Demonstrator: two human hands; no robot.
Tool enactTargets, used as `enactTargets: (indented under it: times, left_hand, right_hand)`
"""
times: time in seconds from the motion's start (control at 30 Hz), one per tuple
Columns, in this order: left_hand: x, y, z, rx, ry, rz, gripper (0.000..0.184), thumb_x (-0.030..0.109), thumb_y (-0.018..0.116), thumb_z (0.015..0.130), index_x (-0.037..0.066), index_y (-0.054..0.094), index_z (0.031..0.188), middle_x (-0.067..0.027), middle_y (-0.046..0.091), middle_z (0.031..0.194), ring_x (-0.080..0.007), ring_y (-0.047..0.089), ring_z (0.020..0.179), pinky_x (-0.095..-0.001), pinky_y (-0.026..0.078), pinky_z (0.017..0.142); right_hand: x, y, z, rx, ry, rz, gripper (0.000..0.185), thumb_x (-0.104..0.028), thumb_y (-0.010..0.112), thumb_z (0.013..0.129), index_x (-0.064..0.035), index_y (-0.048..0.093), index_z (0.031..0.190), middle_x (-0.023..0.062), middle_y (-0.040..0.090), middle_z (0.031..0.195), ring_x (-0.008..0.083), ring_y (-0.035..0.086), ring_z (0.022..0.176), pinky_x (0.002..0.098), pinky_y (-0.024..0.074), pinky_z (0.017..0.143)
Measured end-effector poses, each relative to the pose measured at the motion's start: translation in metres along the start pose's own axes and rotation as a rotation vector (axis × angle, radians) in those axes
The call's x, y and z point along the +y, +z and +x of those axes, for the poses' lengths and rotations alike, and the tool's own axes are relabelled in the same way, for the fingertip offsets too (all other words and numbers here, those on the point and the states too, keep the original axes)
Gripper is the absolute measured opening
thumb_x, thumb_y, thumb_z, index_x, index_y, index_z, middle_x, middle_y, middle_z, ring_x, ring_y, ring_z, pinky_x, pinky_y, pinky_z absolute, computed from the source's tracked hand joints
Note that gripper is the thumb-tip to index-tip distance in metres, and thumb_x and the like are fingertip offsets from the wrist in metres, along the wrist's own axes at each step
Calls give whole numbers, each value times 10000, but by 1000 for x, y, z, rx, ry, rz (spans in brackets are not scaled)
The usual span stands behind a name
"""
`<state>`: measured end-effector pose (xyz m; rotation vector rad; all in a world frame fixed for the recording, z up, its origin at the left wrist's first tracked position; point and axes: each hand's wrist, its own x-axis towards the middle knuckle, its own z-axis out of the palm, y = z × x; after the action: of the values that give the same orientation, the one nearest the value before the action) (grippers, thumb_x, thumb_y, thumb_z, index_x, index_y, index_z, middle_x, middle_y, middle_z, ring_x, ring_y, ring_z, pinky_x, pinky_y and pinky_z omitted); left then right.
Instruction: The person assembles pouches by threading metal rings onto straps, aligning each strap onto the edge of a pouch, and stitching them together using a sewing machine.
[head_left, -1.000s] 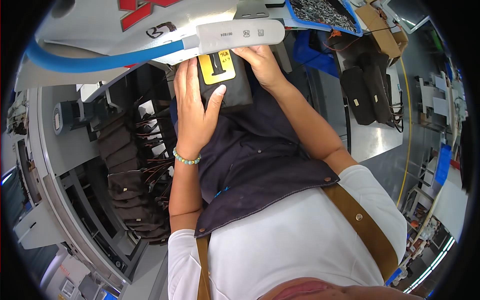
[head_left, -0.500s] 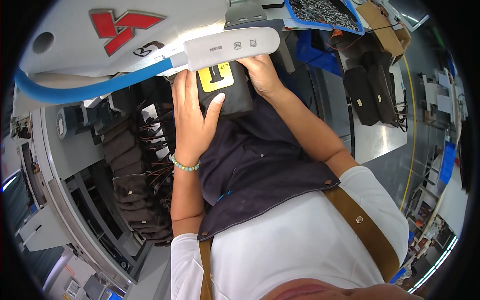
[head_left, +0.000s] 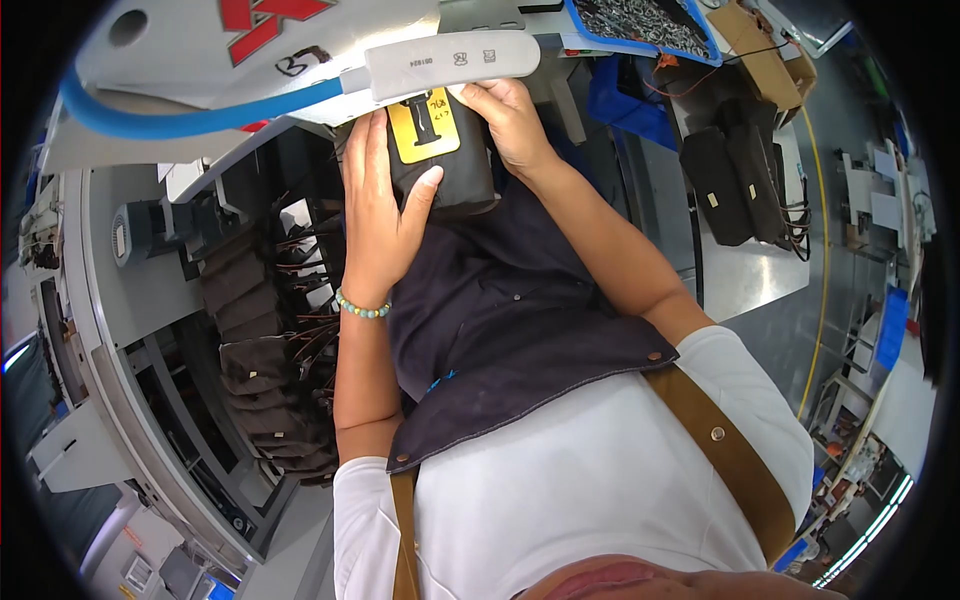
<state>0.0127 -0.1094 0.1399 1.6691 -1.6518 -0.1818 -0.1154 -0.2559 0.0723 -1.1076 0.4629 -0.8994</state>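
Observation:
A black padded, block-shaped piece is held between my two hands under the head of a white machine. On its top face lies a yellow plate or label with a black shape and handwriting. My left hand grips the left side, fingers stretched along it and thumb on top. My right hand holds the far right corner, its thumb near the yellow plate and other fingertips partly hidden. A white lamp on a blue flexible neck hangs just above, covering the piece's far edge.
Stacked dark covers with cords lie to the left. On the right, more black pieces rest on a light table. A blue tray of small metal parts and a cardboard box stand at the back right.
The machine, lamp and held piece sit slightly higher in view, seemingly from a head shift. More of the yellow plate's writing shows below the lamp. Both hands keep their hold.

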Motion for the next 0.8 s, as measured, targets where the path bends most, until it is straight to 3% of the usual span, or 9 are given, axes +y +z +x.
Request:
enactTargets:
  times: [0.1,0.2,0.3,0.4,0.5,0.53,0.67,0.7,0.8]
  left_hand:
    - [-8,-1,-5,4,-33,-167,702,420,457,991,-39,268,1487,-223,289,1518,-341,300,1403,-441,236,1152]
    - [-32,18,-10,71,-283,-846,670,493,160,1048,30,203,1530,-147,204,1581,-257,140,1483,-380,166,1183]
    - [-74,65,-29,111,-752,-1079,558,388,339,1058,-19,392,1436,-129,463,1433,-216,457,1298,-338,341,1094]
    - [-63,97,-55,168,-696,-1289,430,285,478,1020,-27,509,1315,-100,571,1298,-183,550,1164,-317,428,1002]
    - [-60,104,-75,105,-783,-1291,447,295,480,1018,-24,493,1332,-111,570,1299,-189,553,1169,-321,432,1000]
    - [-47,97,-74,171,-830,-1328,358,224,480,1007,-21,559,1254,-85,626,1195,-155,592,1063,-291,461,924]
    - [-27,57,-86,45,-708,-1176,225,94,474,945,-2,659,1030,-1,673,939,-55,571,789,-213,440,727]
    - [-17,37,-83,-59,-600,-1234,203,79,489,929,-2,652,1019,-14,671,916,-64,575,778,-220,446,717]
    - [21,-13,-64,25,-348,-1443,204,42,522,886,-61,625,1029,-67,654,865,-146,618,735,-254,489,675]
  right_hand:
    - [-1,2,3,90,7,51,296,-209,510,989,23,625,1131,64,651,1111,132,582,1035,287,420,946]
    - [23,-11,7,170,137,50,344,-288,475,1003,1,626,1110,59,646,1071,132,580,988,295,426,910]
    - [86,-45,-6,142,388,-49,418,-366,466,1003,-22,611,1193,86,636,1166,161,571,1086,299,429,939]
    - [121,-59,-31,89,632,-91,535,-404,491,987,-31,491,1371,118,560,1345,200,546,1200,313,414,1009]
    - [127,-64,-64,35,719,94,530,-345,479,1006,-15,418,1415,119,536,1361,184,566,1167,285,484,927]
    - [125,-64,-72,-8,718,37,505,-332,483,1005,-10,440,1392,122,556,1327,182,578,1145,289,496,903]
    - [94,-60,-95,-222,701,-222,424,-297,495,1000,2,511,1300,125,613,1207,185,616,1061,311,523,838]
    - [70,-50,-100,-308,672,-282,408,-293,496,998,3,525,1277,125,622,1180,189,623,1040,317,524,830]
    - [-30,-6,-104,-476,450,-296,365,-281,500,993,6,566,1209,122,649,1099,199,643,977,335,528,805]
